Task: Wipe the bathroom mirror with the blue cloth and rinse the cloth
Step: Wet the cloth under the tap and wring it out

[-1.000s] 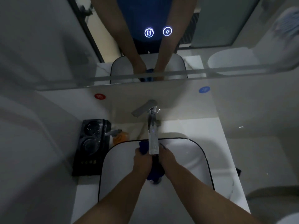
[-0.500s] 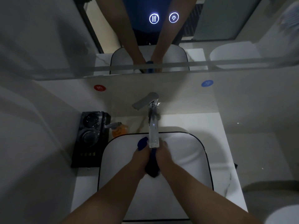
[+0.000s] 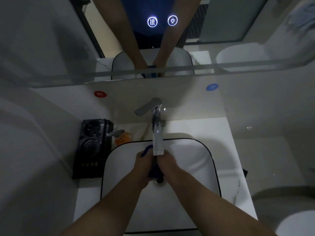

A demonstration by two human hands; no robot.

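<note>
Head view: left hand (image 3: 143, 165) and right hand (image 3: 167, 163) both grip the blue cloth (image 3: 154, 172), bunched between them over the sink (image 3: 192, 160), directly under the faucet (image 3: 157, 133).

**Two lit symbols, two stickers, no legible words**

On the mirror (image 3: 51, 40), at top centre of the frame, two white glowing round symbols sit side by side. The left symbol (image 3: 152, 21) shows three wavy upright lines in a ring, and the right symbol (image 3: 172, 20) shows a light bulb with rays. Below the mirror's lower edge, on the wall (image 3: 170, 92), are a round red sticker (image 3: 100, 94) left of centre and a round blue sticker (image 3: 211, 87) right of centre. Each carries white marks too blurred to read. On the black holder (image 3: 92, 147) at middle left, a short row of pale characters (image 3: 89, 163) near its lower end is too small to read.
</note>
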